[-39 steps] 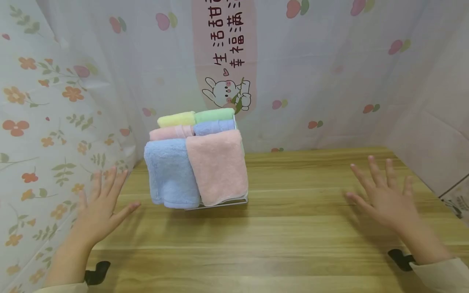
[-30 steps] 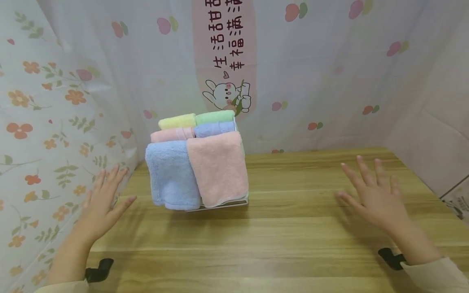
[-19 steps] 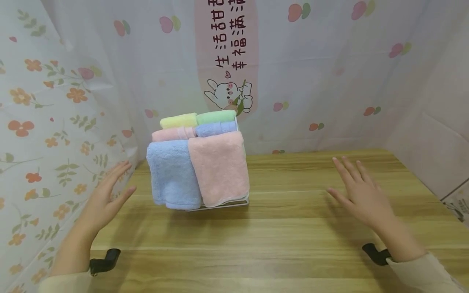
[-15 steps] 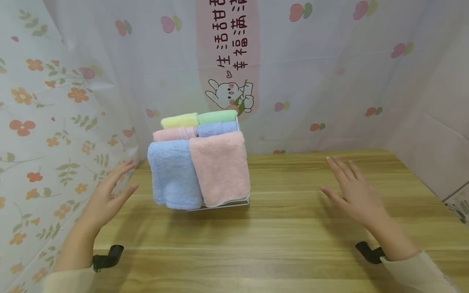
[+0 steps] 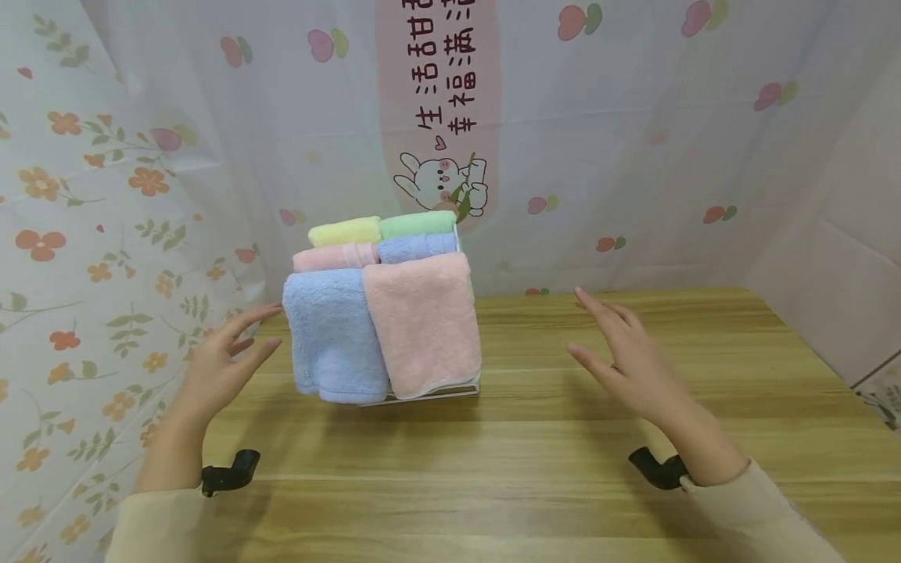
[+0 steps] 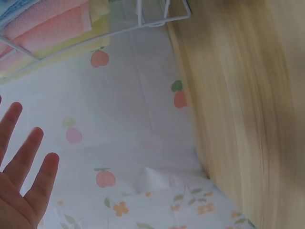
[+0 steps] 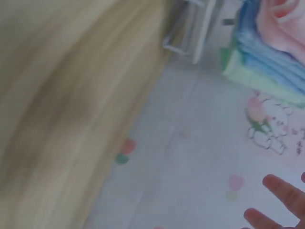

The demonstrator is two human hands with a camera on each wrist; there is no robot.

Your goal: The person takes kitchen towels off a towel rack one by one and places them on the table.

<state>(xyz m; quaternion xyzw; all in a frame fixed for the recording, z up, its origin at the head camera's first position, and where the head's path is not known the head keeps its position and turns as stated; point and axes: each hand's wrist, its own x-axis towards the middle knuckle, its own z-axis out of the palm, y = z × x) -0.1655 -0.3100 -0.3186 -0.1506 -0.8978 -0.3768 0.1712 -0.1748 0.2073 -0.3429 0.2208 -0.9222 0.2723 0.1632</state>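
Note:
A white wire rack (image 5: 464, 386) holds several folded towels in the head view. At its front hang a blue towel (image 5: 334, 336) and a pink towel (image 5: 424, 324). Behind them lie a smaller pink towel (image 5: 331, 258), a blue one (image 5: 417, 247), a yellow one (image 5: 345, 231) and a green one (image 5: 418, 224). My left hand (image 5: 218, 367) is just left of the blue towel, fingers extended and holding nothing. Well to the right of the rack, my right hand (image 5: 633, 367) hovers over the table with its fingers extended, also holding nothing.
The wooden table (image 5: 535, 485) extends in front of and to the right of the rack. A printed curtain (image 5: 605, 156) hangs behind, and a floral one (image 5: 105, 274) borders the left side. Black wrist mounts (image 5: 231, 471) sit by both wrists.
Both hands have moved inward toward the rack, the right one farther. Their spread fingers have drawn closer together. The towels and rack stay in place.

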